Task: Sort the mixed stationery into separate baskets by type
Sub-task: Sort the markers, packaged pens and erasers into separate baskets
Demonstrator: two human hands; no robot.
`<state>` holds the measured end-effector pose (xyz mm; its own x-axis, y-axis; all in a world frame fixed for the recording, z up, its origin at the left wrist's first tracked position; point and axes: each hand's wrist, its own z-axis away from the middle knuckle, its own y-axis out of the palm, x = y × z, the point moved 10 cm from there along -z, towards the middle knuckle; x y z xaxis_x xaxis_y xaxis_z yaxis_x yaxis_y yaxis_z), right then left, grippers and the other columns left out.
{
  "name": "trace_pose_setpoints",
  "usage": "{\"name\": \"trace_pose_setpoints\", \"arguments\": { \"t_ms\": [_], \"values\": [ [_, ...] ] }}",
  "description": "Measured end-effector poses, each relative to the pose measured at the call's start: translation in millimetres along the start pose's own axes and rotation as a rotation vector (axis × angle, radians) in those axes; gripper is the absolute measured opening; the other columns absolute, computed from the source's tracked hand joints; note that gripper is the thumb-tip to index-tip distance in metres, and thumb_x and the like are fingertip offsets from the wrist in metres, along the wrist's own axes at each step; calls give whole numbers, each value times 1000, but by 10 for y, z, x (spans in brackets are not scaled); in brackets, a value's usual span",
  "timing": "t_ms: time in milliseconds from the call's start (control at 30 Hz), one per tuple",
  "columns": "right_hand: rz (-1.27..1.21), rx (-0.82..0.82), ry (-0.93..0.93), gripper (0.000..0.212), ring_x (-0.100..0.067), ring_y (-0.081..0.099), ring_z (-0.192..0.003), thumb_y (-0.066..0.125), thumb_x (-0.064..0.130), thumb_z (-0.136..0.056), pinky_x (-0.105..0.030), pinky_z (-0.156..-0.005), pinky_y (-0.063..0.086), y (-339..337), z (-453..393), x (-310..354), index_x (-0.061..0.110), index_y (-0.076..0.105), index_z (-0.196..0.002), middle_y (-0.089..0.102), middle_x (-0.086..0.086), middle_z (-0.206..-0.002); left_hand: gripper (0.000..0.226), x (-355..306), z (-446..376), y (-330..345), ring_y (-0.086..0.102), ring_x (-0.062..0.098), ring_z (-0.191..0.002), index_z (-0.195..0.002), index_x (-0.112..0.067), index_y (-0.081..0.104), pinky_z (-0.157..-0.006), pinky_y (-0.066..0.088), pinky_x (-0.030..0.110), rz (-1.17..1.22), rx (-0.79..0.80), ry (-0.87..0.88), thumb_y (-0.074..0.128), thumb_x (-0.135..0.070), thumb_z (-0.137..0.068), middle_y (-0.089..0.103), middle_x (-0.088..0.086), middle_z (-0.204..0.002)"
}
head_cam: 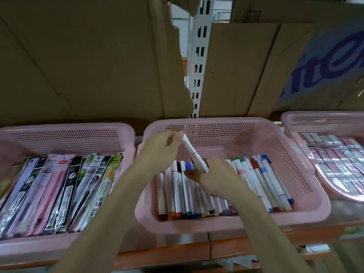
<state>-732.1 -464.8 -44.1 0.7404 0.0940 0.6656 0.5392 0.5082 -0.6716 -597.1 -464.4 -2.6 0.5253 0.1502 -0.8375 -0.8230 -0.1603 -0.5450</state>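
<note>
Head view: left hand (167, 143) pinches top end of white marker (195, 153) over middle basket (216, 123); right hand (214, 174) grips its lower end at 5 o'clock, fingers curled. Marker tilted, above marker row (256, 180). Packs (59, 190) in left basket (69, 128) at 9 o'clock; right basket (323, 115) at 3, contents blurred, maybe erasers. Risk: two-end pull pops cap, marker drops crosswise, upsets row.
</note>
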Motion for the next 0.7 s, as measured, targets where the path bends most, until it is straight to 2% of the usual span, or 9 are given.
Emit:
{"name": "trace_pose_setpoints", "arguments": {
  "t_ms": [67,133,200,233,300,367,467,567,700],
  "values": [
    [-7,28,-2,38,-12,43,-48,61,43,-88,-23,-48,38,50,19,30,16,44,-66,46,0,-58,24,13,9,78,65,17,-92,-93,-24,63,-81,53,30,204,93,-63,45,-40,-96,68,-1,-89],
    [-43,22,24,38,-14,46,-51,61,43,-88,-27,-53,43,60,43,7,16,45,-67,47,-1,-59,40,-17,51,166,66,16,-94,-106,-20,63,-84,53,27,327,193,-94,49,-52,-88,69,-1,-93],
    [-101,-6,51,35,-16,48,-54,62,42,-87,-32,-59,47,40,66,-23,13,48,-71,49,-2,-61,59,-50,78,221,65,13,-95,-120,-19,57,-88,52,28,353,242,-79,54,-58,-76,69,0,-102],
    [-107,-17,57,35,-17,49,-55,63,41,-86,-33,-60,48,35,76,-26,12,49,-73,50,-3,-62,58,-59,75,217,64,11,-96,-124,-20,53,-86,52,24,332,221,-56,58,-53,-76,67,0,-105],
    [-75,-29,54,33,-18,49,-55,63,39,-86,-33,-58,47,42,87,-6,11,50,-74,50,-4,-63,40,-89,53,163,58,5,-87,-121,-23,52,-73,49,12,245,127,7,62,-38,-86,61,-4,-98],
    [-57,-34,53,30,-18,49,-55,64,36,-86,-30,-55,45,50,94,16,12,50,-74,50,-4,-64,23,-147,56,125,57,5,-83,-114,-25,53,-66,48,9,226,59,55,56,-30,-92,58,-7,-93],
    [-44,-27,37,29,-19,49,-56,65,32,-85,-30,-56,45,47,98,45,14,47,-70,51,-5,-65,17,-174,45,63,58,8,-83,-111,-21,57,-66,53,14,277,20,63,48,-23,-97,57,-7,-90],
    [-47,-26,20,29,-19,50,-57,66,31,-83,-35,-59,49,14,78,36,15,46,-69,52,-5,-66,14,-166,13,64,56,10,-78,-105,-20,57,-70,54,25,292,17,46,44,-22,-99,56,-4,-83],
    [-72,12,10,27,-16,51,-55,67,29,-82,-32,-58,51,-14,48,-33,15,47,-71,52,-3,-64,14,-217,-46,118,55,8,-73,-100,-19,59,-61,48,16,199,-42,92,46,-24,-98,57,-6,-79]
  ]
}}
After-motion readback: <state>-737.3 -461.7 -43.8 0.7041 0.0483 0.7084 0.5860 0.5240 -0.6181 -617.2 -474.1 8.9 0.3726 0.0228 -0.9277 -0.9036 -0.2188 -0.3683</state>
